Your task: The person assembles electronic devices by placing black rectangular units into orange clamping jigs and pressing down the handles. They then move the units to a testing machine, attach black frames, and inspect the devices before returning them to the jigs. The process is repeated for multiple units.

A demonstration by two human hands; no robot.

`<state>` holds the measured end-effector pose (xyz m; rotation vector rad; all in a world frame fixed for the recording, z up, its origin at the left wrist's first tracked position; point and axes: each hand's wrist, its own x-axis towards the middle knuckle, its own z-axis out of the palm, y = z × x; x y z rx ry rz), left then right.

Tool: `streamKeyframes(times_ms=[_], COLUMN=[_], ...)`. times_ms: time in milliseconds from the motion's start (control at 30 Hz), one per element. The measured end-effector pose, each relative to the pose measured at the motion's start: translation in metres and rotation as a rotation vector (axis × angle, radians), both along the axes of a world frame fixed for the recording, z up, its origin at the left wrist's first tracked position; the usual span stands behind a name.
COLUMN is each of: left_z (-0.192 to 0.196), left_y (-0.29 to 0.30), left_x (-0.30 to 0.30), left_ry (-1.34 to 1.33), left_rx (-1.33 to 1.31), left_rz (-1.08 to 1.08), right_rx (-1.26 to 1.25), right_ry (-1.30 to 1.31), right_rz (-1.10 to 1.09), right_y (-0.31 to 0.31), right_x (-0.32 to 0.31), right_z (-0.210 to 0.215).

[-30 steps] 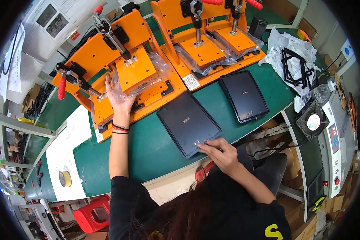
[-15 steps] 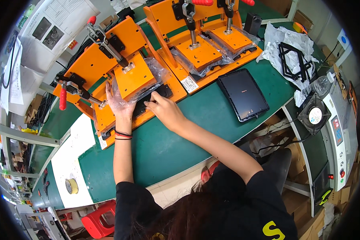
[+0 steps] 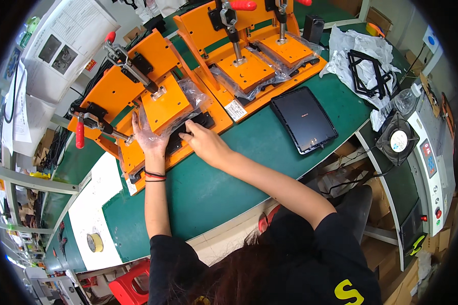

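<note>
An orange clamp fixture (image 3: 122, 119) stands on the green bench, with toggle clamps and a raised orange plate (image 3: 165, 104) wrapped in clear plastic film (image 3: 191, 91). Below that plate lies a flat black part (image 3: 204, 121). My left hand (image 3: 150, 141) is palm up at the plate's near left corner, fingers stretched out, with film against it. My right hand (image 3: 206, 145) is at the black part's near edge, its index finger and thumb bent onto it and the other fingers curled. The fingertips are partly hidden.
Another orange clamp fixture (image 3: 244, 76) stands to the right. A black tablet-like panel (image 3: 305, 122) lies before it. Farther right are black frames (image 3: 366, 73) on white wrapping, a small fan (image 3: 397, 140) and a control box (image 3: 428, 162). A tape roll (image 3: 94, 243) sits at left.
The whole view has shifted slightly. Both hands keep nearly the same places at the fixture; the right thumb and index finger have moved a little against the black part.
</note>
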<state>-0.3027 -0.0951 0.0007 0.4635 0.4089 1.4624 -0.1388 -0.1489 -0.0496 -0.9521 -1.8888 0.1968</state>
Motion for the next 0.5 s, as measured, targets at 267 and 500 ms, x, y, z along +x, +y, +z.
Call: streamKeyframes(times_ms=[267,500], left_z=[0.002,-0.003], left_y=[-0.001,0.000], left_x=[0.003,-0.004], left_ry=[0.092,0.108], left_rx=[-0.027,-0.033], left_rz=[0.076,0.071], right_rx=[-0.216,-0.073], right_ry=[0.005,0.034], right_rz=[0.264,0.161], right_y=[0.012,-0.011], right_x=[0.017,0.018], right_z=[0.011,0.018])
